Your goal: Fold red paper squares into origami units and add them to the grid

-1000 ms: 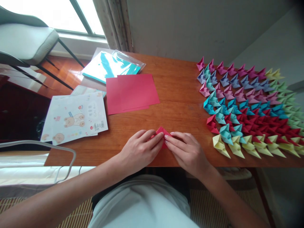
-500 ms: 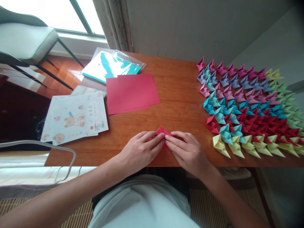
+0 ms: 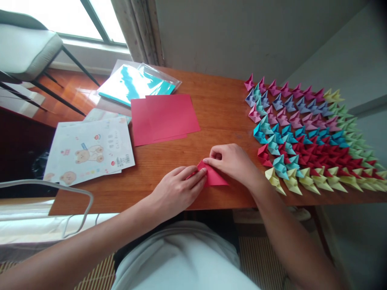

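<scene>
A small folded piece of red paper [image 3: 215, 176] lies near the front edge of the table, its right part in plain sight. My left hand [image 3: 177, 188] rests over its left side, with the fingers together and their tips pressing the paper down; what is under them is hidden. At the paper's top corner, my right hand [image 3: 234, 163] pinches with thumb and curled forefinger. Beyond my hands are flat red paper sheets [image 3: 166, 117], stacked slightly askew.
Rows of folded paper figures [image 3: 302, 105] in many colours fill the table's right side. A plastic-wrapped pack of turquoise paper [image 3: 137, 82] sits at the back left, with bear-printed packets [image 3: 93, 151] in front. A grey cable [image 3: 89, 197] curves past the left edge.
My right hand has moved up from the paper's right side to its top corner, uncovering the right half. My left hand stays on the paper. The view has shifted slightly.
</scene>
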Available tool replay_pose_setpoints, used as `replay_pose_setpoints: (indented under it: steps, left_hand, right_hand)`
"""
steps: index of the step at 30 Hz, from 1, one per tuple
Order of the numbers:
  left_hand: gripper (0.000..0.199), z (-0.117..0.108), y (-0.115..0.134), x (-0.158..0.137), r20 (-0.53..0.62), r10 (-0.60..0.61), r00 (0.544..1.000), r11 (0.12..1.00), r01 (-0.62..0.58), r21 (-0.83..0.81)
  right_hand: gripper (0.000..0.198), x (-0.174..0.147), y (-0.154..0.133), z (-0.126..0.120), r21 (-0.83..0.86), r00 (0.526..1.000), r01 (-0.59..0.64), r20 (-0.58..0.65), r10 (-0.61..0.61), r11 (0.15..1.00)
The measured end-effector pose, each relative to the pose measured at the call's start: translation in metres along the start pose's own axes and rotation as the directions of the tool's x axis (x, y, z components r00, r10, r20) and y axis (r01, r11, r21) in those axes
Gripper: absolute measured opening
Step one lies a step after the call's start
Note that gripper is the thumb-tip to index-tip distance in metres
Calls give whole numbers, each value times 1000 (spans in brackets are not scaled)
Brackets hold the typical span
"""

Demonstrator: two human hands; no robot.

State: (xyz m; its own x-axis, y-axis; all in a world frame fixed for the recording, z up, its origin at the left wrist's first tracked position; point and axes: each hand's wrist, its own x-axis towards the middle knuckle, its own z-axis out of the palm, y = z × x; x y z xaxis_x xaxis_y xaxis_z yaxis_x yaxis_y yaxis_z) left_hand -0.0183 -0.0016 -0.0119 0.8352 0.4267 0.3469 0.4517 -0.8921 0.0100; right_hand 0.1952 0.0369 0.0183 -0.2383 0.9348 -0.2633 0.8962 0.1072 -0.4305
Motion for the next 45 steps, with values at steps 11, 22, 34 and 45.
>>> replay_pose_setpoints:
  steps: [11,22,34,45]
  left_hand:
    - [28,-1,1,1,6,2,1000,1000,-2,-3]
    - [27,1,2,0,7,-19,1000,1000,20,-9]
    - [27,2,-1,-1,19,-82,996,991,84,-108]
    - [34,1,0,5,40,-255,966,918,254,-303]
  right_hand:
    - [22,-3,-2,-33,-301,963,13,261,70,953]
    - [22,-37,14,-37,-381,935,-30,316,161,924]
    - [18,-61,4,4,-192,996,-84,-19,81,978]
    - [7,-74,1,27,253,954,-82,-260,150,964]
